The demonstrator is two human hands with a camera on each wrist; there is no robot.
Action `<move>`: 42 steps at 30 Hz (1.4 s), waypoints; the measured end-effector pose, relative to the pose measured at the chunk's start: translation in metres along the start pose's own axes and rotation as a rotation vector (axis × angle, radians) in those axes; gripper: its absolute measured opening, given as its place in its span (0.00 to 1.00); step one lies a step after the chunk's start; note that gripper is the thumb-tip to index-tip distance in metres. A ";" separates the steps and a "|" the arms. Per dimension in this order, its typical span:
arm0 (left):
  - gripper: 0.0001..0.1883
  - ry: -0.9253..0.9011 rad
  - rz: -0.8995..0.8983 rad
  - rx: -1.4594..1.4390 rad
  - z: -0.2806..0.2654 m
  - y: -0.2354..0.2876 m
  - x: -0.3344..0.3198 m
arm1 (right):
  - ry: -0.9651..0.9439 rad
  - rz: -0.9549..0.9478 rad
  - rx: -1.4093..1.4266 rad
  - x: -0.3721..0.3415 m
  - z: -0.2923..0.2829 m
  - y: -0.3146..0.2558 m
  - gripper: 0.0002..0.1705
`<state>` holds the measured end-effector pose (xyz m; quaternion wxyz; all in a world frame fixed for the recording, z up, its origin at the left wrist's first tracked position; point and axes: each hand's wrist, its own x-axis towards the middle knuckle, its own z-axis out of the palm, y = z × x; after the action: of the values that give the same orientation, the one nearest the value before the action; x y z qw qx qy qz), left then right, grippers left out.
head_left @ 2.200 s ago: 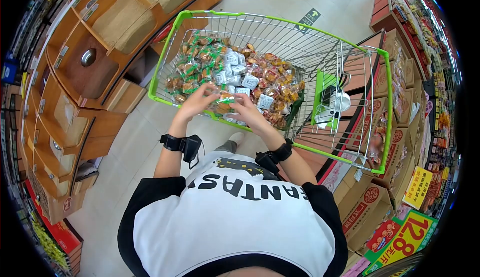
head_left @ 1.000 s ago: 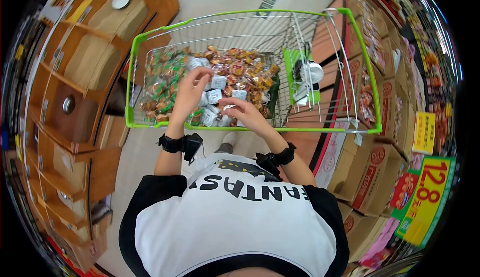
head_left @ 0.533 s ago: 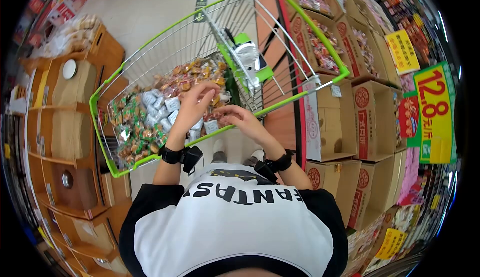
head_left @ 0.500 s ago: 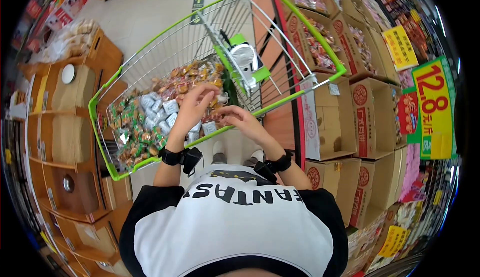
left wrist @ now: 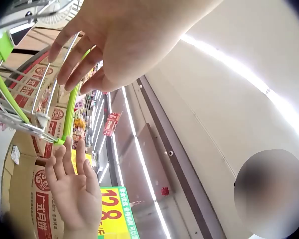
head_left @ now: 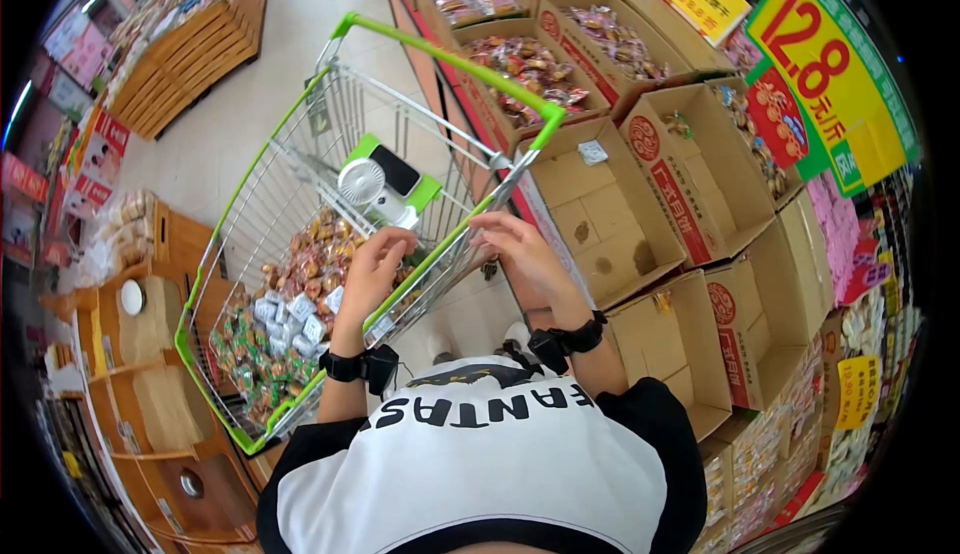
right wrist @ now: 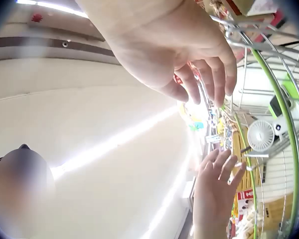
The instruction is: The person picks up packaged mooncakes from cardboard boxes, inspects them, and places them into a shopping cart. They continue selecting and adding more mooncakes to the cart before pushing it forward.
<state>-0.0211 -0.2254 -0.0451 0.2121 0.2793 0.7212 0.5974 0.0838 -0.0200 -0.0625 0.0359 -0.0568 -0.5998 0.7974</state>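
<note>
In the head view a shopping cart with a green rim holds green, white and red-orange wrapped packets. My left hand hovers over the cart's near side, fingers loosely bent, holding nothing. Beside the cart's near rim, my right hand hangs with relaxed fingers and grips nothing. Both wrist views show empty palms: the left hand and the right hand, with fingers apart. A white fan and a black phone lie on the cart's green seat panel.
Cardboard boxes stand right of the cart, some holding packets, under a yellow-green price sign. Wooden shelves line the left side, with a slatted wooden stand at the upper left. A tiled floor runs ahead.
The view has swung right, and the cart appears turned and shifted left. The right hand is now farther right, apart from the left hand. More cardboard boxes show.
</note>
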 end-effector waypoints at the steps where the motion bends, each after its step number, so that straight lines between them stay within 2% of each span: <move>1: 0.08 -0.021 0.009 0.007 0.009 0.004 0.006 | 0.044 -0.042 0.010 -0.005 -0.013 -0.004 0.15; 5: 0.08 -0.122 -0.006 -0.007 0.052 0.016 0.033 | 0.219 -0.044 0.058 -0.031 -0.063 -0.025 0.15; 11: 0.08 -0.304 0.088 0.004 0.124 0.037 0.070 | 0.446 -0.107 0.078 -0.078 -0.129 -0.041 0.15; 22: 0.07 -0.735 0.177 -0.109 0.224 0.041 0.131 | 0.819 -0.280 0.012 -0.135 -0.173 -0.061 0.15; 29: 0.06 -0.807 0.227 -0.196 0.278 0.040 0.168 | 1.065 -0.299 -0.084 -0.166 -0.169 -0.088 0.16; 31: 0.07 -0.796 0.257 -0.154 0.291 0.038 0.175 | 1.136 -0.331 -0.184 -0.171 -0.169 -0.093 0.17; 35: 0.08 -0.837 0.284 -0.165 0.314 0.035 0.194 | 1.215 -0.358 -0.195 -0.178 -0.167 -0.111 0.16; 37: 0.09 -0.802 0.370 -0.216 0.328 0.038 0.206 | 1.216 -0.373 -0.222 -0.185 -0.175 -0.117 0.16; 39: 0.09 -0.794 0.386 -0.237 0.343 0.042 0.221 | 1.254 -0.348 -0.393 -0.189 -0.177 -0.130 0.17; 42: 0.09 -0.764 0.449 -0.208 0.366 0.047 0.248 | 1.269 -0.384 -0.415 -0.192 -0.176 -0.154 0.17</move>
<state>0.0333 0.2153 -0.0640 0.3550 0.6062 0.4492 0.5520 0.2955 0.1662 0.0467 0.5085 -0.4107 -0.6022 0.4585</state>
